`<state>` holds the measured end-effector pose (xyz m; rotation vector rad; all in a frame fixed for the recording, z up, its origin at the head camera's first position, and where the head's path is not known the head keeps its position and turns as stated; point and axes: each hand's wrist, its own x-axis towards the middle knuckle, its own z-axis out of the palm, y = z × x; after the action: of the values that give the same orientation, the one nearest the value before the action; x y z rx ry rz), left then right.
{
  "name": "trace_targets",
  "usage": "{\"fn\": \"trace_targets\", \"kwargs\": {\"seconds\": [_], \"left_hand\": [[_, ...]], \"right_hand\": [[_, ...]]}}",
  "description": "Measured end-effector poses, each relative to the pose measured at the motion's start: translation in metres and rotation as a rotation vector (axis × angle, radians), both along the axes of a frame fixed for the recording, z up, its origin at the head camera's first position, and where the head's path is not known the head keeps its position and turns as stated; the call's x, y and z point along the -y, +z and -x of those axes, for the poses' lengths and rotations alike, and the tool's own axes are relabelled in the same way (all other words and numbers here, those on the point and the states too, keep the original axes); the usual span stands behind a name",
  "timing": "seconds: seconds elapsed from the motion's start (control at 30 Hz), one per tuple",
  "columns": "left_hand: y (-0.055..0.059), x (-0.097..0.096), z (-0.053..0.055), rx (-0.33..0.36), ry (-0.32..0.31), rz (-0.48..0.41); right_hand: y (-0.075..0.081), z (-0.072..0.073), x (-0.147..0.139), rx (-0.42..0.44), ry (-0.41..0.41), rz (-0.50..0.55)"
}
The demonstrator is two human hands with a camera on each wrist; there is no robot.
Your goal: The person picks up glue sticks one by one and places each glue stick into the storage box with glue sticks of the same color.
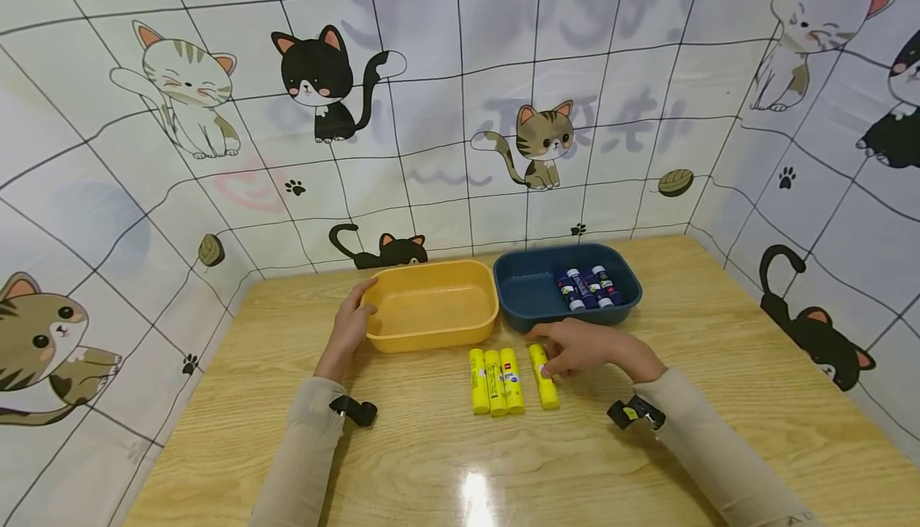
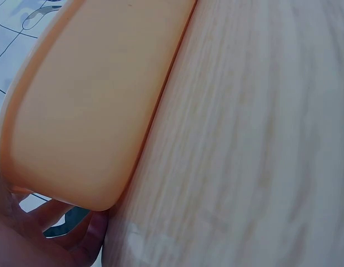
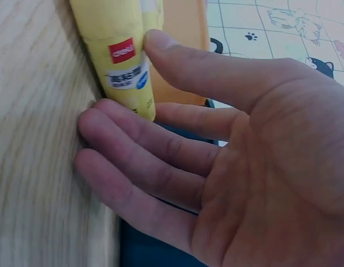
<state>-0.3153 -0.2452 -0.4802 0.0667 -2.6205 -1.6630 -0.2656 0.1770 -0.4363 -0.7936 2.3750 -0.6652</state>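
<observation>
My left hand point(image 1: 350, 327) holds the left end of a yellow plastic bin point(image 1: 424, 342), thumb at the rim and the other fingers along the outside. My right hand point(image 1: 578, 345) is at a yellow glue stick point(image 1: 544, 383) on the table, thumb against its side and fingers around its far end. In the right wrist view, that glue stick point(image 3: 123, 61) shows a red label patch between thumb and fingertips. Just left of it, three more yellow glue sticks point(image 1: 495, 383) lie side by side, in front of the yellow bin.
A dark blue bin point(image 1: 528, 287) stands against the yellow bin's right side, with several dark blue glue sticks point(image 1: 588, 289) in its right half. The wooden table point(image 1: 402, 447) ends at a cat-patterned cloth point(image 1: 431, 160) behind and at both sides.
</observation>
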Motion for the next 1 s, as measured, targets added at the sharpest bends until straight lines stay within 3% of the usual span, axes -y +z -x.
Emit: {"fn": "trace_targets", "kwargs": {"seconds": [0.5, 1.0], "left_hand": [[-0.0005, -0.0017, -0.0013, -0.021, -0.003, -0.004], [0.0001, -0.0020, -0.0021, -0.015, -0.008, -0.011]], "right_hand": [[0.0019, -0.0063, 0.0050, -0.040, -0.027, -0.122], [0.0048, -0.0074, 0.0053, 0.011, -0.060, -0.149]]}}
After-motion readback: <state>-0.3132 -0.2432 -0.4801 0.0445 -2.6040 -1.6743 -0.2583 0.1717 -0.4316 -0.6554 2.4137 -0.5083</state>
